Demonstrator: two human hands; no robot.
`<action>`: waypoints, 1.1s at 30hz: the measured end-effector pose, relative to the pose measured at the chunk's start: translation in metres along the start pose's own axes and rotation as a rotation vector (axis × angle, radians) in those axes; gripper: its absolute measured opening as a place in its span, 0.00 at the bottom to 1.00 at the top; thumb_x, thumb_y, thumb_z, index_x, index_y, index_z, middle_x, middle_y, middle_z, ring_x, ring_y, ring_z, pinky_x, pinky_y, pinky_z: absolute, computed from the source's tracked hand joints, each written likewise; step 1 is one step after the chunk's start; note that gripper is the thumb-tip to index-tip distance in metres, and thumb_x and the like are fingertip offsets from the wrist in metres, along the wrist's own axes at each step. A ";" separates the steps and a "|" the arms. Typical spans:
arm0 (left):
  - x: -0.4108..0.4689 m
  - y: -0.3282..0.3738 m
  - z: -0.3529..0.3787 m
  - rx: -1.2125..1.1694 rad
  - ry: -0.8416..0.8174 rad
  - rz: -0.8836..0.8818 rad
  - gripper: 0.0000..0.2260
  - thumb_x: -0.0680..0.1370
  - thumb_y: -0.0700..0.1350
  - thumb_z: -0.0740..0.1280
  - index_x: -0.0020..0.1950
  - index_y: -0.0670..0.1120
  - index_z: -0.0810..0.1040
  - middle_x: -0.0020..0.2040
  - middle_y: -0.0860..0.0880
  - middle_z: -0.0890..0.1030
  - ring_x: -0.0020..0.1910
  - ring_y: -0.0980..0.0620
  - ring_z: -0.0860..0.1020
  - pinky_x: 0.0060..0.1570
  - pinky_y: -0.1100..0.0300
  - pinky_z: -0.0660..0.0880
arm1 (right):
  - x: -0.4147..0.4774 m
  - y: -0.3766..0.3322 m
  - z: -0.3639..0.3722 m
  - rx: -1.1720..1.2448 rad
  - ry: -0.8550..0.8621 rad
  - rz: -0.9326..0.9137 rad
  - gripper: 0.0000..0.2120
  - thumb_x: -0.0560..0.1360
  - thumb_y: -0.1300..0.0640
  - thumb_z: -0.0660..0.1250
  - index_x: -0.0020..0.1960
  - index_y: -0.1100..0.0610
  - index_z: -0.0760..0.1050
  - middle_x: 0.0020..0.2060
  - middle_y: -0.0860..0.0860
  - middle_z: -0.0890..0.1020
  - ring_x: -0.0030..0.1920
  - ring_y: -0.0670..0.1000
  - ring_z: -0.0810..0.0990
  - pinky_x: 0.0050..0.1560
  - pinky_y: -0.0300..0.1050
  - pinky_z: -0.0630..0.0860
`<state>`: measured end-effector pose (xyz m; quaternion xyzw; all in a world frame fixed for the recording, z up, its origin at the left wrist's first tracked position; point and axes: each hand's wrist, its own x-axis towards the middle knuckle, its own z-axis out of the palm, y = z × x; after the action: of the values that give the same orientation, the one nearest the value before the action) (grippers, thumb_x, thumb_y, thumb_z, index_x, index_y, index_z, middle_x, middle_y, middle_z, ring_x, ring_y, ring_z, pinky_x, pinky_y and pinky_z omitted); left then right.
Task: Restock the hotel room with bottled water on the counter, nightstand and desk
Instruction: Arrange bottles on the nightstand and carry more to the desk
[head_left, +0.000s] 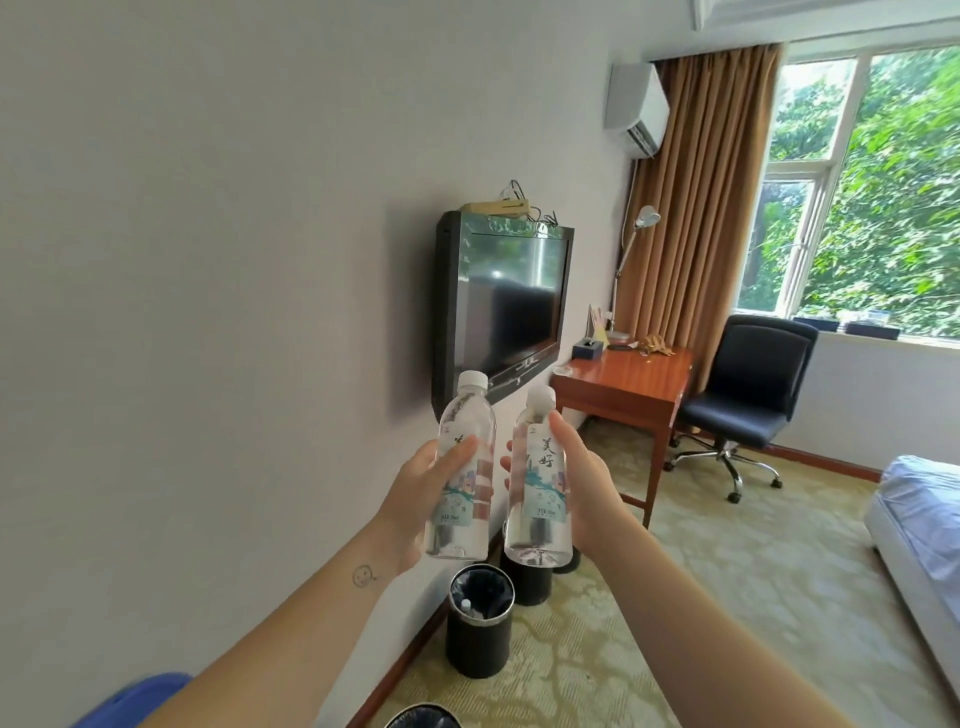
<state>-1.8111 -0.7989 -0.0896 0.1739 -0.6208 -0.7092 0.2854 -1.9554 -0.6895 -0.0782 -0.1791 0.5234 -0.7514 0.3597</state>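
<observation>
The person stands near the wall with both arms stretched forward. The left grip (415, 499) is curled round the left bottle (467, 421), with the thumb lying across its label. The right grip (587, 488) clasps the right bottle (540, 467), the thumb up near its neck. Both bottles are clear, white-capped and roughly upright. They are held in the air just beside each other, in front of the wall-mounted television (509, 306). Further on, by the brown curtain (701, 182), stands the wooden surface (634, 374) with a tissue box (587, 348) and a lamp (647, 215) on it. An office chair (748, 395) sits beside it. Below the hands, a black bin (480, 634) stands on the carpet against the wall. A bed (919, 509) shows at the right.
</observation>
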 end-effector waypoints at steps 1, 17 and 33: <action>0.001 -0.001 0.005 0.003 -0.011 0.001 0.30 0.67 0.63 0.72 0.62 0.46 0.76 0.49 0.43 0.85 0.46 0.45 0.83 0.50 0.46 0.80 | -0.002 -0.001 -0.005 0.036 -0.003 0.024 0.26 0.73 0.41 0.69 0.61 0.60 0.78 0.50 0.59 0.85 0.49 0.58 0.85 0.55 0.58 0.80; 0.007 -0.059 0.090 -0.261 -0.152 -0.206 0.17 0.77 0.48 0.65 0.65 0.45 0.74 0.53 0.44 0.79 0.51 0.46 0.79 0.41 0.54 0.81 | -0.052 -0.004 -0.100 0.063 0.020 -0.067 0.14 0.74 0.60 0.70 0.59 0.62 0.78 0.47 0.59 0.84 0.45 0.57 0.85 0.43 0.51 0.81; 0.031 -0.090 0.136 -0.280 -0.130 -0.144 0.21 0.67 0.55 0.74 0.58 0.50 0.78 0.44 0.47 0.83 0.42 0.49 0.83 0.45 0.49 0.82 | -0.065 -0.003 -0.163 -0.010 0.207 -0.276 0.15 0.75 0.50 0.70 0.59 0.55 0.80 0.47 0.56 0.84 0.43 0.53 0.84 0.39 0.47 0.80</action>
<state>-1.9336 -0.7059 -0.1517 0.1302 -0.5188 -0.8172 0.2146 -2.0175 -0.5341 -0.1312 -0.1725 0.5320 -0.8054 0.1964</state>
